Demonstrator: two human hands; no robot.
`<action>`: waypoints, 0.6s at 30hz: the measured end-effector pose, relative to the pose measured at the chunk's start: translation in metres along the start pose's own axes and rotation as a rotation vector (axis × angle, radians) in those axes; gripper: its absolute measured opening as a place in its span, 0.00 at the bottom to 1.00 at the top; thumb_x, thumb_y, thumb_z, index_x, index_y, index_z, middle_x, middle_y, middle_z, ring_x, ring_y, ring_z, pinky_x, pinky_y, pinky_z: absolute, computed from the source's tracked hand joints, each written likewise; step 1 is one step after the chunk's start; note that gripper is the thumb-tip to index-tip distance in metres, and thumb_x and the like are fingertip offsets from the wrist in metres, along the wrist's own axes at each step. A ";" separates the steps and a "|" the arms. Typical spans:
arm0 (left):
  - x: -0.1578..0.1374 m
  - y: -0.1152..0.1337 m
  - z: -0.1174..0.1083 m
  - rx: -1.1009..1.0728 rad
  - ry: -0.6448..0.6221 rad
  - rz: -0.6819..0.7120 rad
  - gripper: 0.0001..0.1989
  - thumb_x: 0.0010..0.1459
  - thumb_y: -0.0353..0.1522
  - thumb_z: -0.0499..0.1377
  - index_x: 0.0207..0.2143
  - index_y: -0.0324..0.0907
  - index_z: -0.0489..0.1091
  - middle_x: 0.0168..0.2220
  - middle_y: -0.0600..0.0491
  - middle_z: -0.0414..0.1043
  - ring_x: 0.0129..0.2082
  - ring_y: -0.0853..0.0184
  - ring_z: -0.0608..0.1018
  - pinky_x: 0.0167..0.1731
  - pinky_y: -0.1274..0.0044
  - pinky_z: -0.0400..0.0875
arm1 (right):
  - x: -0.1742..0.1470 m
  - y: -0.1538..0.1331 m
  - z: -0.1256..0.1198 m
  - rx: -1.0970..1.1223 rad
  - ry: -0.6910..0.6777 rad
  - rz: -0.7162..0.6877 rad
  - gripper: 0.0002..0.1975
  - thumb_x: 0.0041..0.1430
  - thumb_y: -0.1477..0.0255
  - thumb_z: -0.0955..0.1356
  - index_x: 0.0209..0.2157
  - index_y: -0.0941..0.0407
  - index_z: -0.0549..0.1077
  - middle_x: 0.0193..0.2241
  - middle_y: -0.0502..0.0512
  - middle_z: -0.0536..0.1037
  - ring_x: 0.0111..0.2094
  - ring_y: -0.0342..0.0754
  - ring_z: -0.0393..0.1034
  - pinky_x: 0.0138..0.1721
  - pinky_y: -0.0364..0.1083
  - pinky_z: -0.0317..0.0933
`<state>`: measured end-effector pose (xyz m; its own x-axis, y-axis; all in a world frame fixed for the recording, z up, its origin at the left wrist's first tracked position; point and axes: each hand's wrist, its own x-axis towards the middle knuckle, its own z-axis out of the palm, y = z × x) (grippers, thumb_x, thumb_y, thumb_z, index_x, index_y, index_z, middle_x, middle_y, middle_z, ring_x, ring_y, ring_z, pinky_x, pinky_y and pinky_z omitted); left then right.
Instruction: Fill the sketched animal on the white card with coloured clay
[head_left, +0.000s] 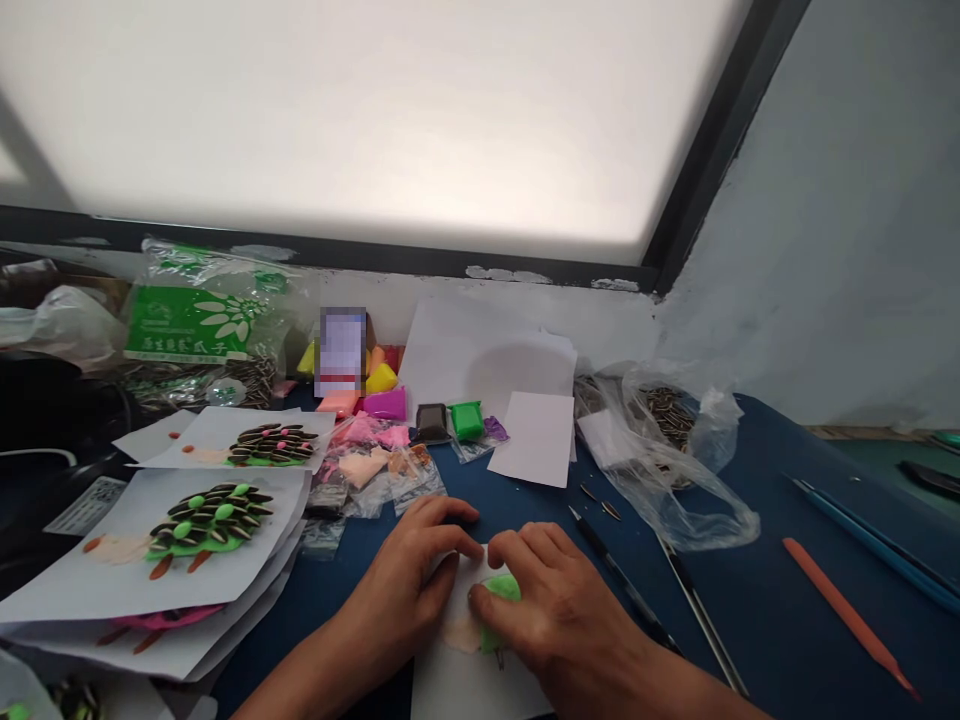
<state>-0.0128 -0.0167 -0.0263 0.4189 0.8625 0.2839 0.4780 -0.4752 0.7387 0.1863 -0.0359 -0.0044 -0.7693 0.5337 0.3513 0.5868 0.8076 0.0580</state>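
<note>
Head view, white sheet (442, 695): six o'clock, bearing green clay (507, 586) and peach clay (460, 636).
Left hand (412, 570): curled at sheet's ten o'clock; pinch not discernible.
Right hand (553, 600): thumb on green clay, spread from index finger.
Seed-covered picture (214, 520): eight o'clock.

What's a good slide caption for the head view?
Right hand touching green clay on paper, left hand alongside, seed pictures nearby.

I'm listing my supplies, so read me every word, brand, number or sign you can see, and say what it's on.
"原生 … 瓜子": green-and-clear bag; its middle characters and smaller print are too blurred to read.
White label at left: square code visible, print too small.
Upright screen: blurred out, unreadable.
I can read no numbers.
</note>
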 end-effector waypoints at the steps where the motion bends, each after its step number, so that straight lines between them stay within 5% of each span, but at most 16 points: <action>1: 0.000 0.000 0.000 -0.002 0.008 -0.001 0.19 0.54 0.20 0.50 0.35 0.45 0.77 0.51 0.48 0.72 0.54 0.57 0.71 0.56 0.61 0.65 | 0.000 0.000 0.000 -0.010 0.004 -0.016 0.02 0.56 0.75 0.68 0.33 0.57 0.72 0.35 0.59 0.70 0.36 0.52 0.59 0.37 0.50 0.52; 11: -0.001 -0.001 0.001 -0.005 0.022 0.011 0.18 0.54 0.21 0.49 0.35 0.45 0.76 0.50 0.48 0.72 0.52 0.58 0.72 0.54 0.62 0.66 | -0.004 0.005 -0.010 0.122 0.155 0.091 0.15 0.54 0.85 0.62 0.37 0.57 0.74 0.37 0.58 0.72 0.34 0.49 0.61 0.36 0.48 0.52; 18: -0.003 0.004 -0.001 -0.039 0.022 -0.029 0.15 0.50 0.19 0.51 0.30 0.43 0.73 0.49 0.48 0.72 0.52 0.58 0.72 0.53 0.65 0.67 | -0.007 -0.001 -0.012 0.108 0.156 0.061 0.10 0.56 0.82 0.63 0.34 0.57 0.74 0.34 0.57 0.72 0.32 0.49 0.60 0.34 0.48 0.51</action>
<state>-0.0125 -0.0212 -0.0238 0.3882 0.8797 0.2747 0.4592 -0.4431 0.7700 0.1942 -0.0434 0.0039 -0.6797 0.5438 0.4921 0.5939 0.8018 -0.0658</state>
